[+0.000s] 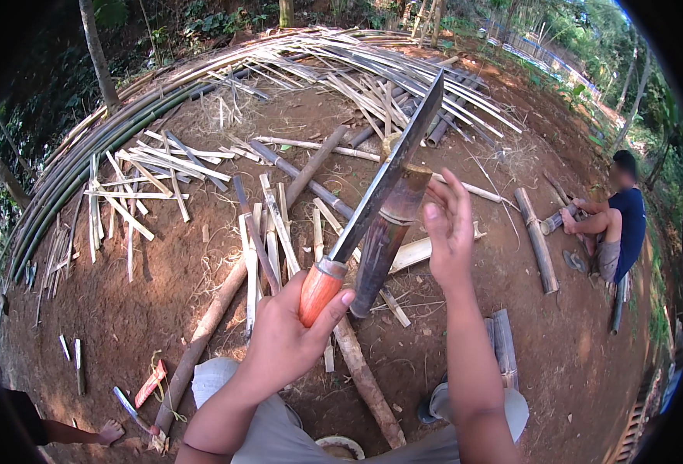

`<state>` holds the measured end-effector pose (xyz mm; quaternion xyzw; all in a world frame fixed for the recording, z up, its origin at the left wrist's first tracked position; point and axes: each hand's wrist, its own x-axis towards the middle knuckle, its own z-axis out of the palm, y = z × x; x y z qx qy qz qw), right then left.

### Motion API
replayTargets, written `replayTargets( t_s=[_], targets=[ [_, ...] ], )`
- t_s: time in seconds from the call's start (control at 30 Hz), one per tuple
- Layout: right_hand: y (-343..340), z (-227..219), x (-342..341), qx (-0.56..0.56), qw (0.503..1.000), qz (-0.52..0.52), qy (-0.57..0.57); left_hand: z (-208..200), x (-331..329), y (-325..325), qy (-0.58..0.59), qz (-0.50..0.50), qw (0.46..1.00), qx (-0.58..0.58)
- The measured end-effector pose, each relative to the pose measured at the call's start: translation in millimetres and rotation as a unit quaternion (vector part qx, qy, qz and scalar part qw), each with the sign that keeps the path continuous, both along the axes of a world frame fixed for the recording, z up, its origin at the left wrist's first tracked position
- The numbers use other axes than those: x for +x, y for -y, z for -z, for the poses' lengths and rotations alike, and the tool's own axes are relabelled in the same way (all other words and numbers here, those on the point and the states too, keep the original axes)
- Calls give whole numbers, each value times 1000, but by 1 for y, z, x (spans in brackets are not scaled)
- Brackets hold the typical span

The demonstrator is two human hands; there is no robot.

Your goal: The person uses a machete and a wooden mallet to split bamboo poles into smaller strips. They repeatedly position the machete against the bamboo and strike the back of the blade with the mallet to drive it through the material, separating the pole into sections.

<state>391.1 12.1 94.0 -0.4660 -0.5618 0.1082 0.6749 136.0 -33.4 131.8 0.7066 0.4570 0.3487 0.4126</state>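
Two raised hands [286, 331], one raised machete [390, 172]

Smooth wood on machete handle [322, 292] in left hand [287, 340]; sheeny metal on blade [392, 170] beyond it; beside right hand [451, 240], smooth-skinned bamboo culm [400, 206].

Above brown earth [156, 317], the left hand [289, 340] grips a machete [371, 205] by its orange wooden handle [322, 294], blade toward one o'clock; the right hand [454, 232], open, is just beside a dark bamboo piece [380, 255]. Split strips [152, 166] lie between nine and ten o'clock; a person in dark blue [631, 220] sits at three.
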Motion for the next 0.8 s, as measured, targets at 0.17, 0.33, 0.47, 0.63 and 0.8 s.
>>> replayTargets(
  t_s=[0.17, 0.33, 0.47, 0.63, 0.8],
  targets=[
    [46, 195, -31, -209, 953, 199, -86, -2, -6, -1, 14, -20, 999, 23],
    [163, 359, -111, -719, 638, -70, 267, -1, -14, -3, -4, 6, 999, 31],
    [183, 397, -135, -671, 696, 27, 253, 10, -23, 3, 16, 8, 997, 69],
    [161, 436, -83, -618, 772, 21, 147, 14, -13, 10, 17, -2, 994, 112],
    [123, 362, -86, -431, 884, -35, 179, 27, -31, 4, 54, -11, 993, 102]
  ],
)
